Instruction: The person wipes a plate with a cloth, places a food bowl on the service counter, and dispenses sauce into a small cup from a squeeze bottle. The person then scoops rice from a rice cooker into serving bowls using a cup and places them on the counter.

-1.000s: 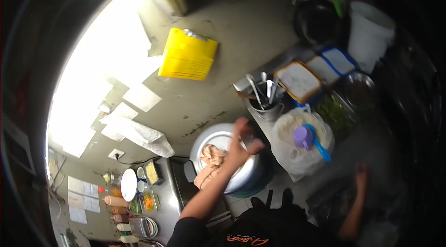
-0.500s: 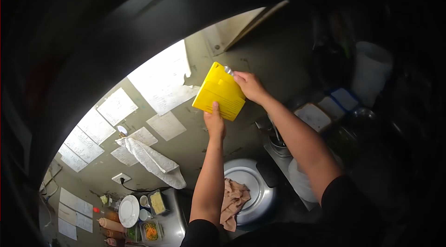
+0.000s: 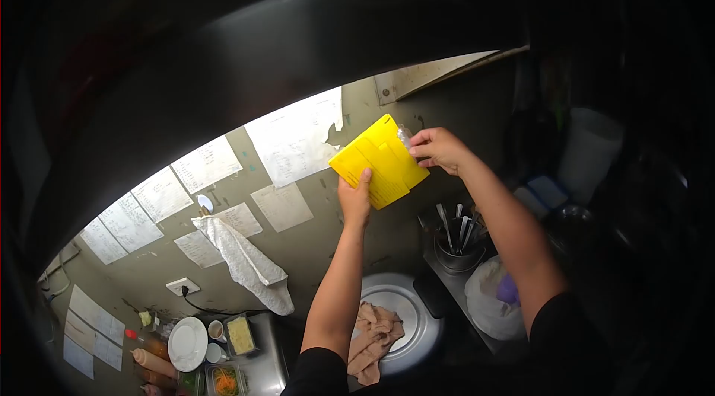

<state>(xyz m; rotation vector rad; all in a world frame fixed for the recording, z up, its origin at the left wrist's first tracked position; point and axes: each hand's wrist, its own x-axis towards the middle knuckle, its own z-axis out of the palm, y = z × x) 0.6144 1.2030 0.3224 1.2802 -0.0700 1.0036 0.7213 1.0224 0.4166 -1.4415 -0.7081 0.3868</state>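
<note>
Held up in front of the wall is a flat yellow packet (image 3: 372,158), tilted, with a tab and lines of small print on its face. My left hand (image 3: 355,199) grips its lower edge, thumb on the front and the other fingers hidden behind. At the packet's right edge, my right hand (image 3: 441,150) pinches a small shiny, clear-looking piece (image 3: 404,136) between thumb and fingers. Just what this piece is I cannot tell.
Handwritten sheets (image 3: 294,135) and a white towel (image 3: 249,262) hang on the wall. Below are a metal lid (image 3: 402,299) with a brown cloth (image 3: 376,333), a utensil pot (image 3: 456,256), a white plate (image 3: 188,344) and a tub of shredded carrot (image 3: 226,379).
The view has shifted, and the packet now appears further right and more tilted. My right hand has moved slightly out from its edge, showing more of the shiny piece.
</note>
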